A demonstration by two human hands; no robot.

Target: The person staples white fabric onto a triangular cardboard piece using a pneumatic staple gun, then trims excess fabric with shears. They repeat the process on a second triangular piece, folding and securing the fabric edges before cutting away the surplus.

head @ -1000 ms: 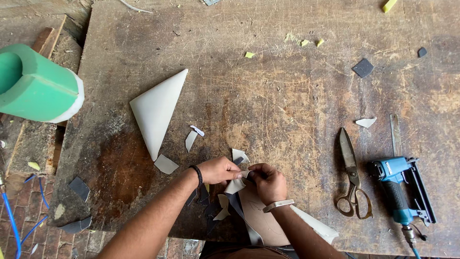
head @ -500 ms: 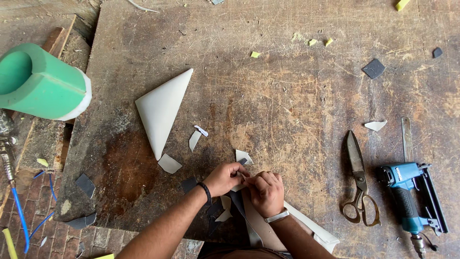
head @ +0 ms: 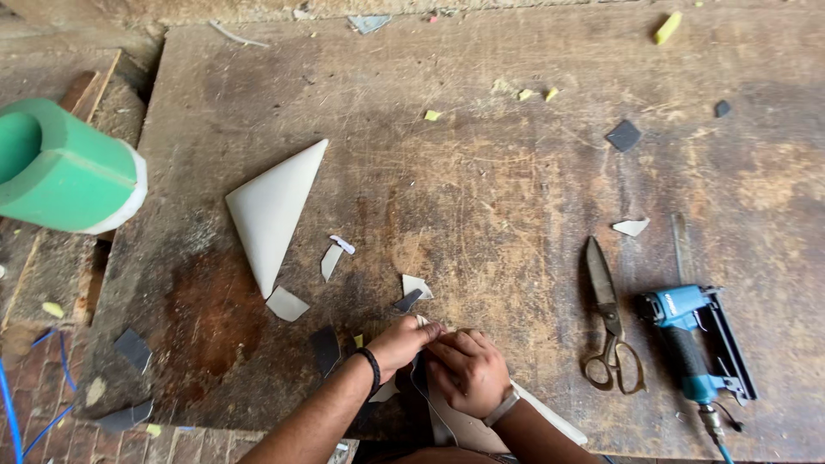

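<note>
My left hand (head: 402, 344) and my right hand (head: 467, 371) meet at the near edge of a worn wooden workbench (head: 481, 172). Both pinch a cream-coloured sheet piece (head: 537, 414) with a dark backing that runs under my right wrist. The fingertips touch at its upper corner. A black band sits on my left wrist, a pale one on my right. A larger cream triangular piece (head: 273, 212) lies flat to the upper left of my hands. Small cream and dark offcuts (head: 414, 289) lie scattered just beyond my fingers.
Old metal scissors (head: 608, 318) lie shut to the right of my hands, with a blue pneumatic stapler (head: 690, 344) beside them. A green foam roll (head: 64, 167) rests off the bench's left edge. Yellow foam bits (head: 667, 27) and dark scraps (head: 623, 135) dot the far side.
The view has drifted slightly, so everything sits a little further right in the frame. My hands have stayed together on the sheet piece, fingers shifting only slightly.
</note>
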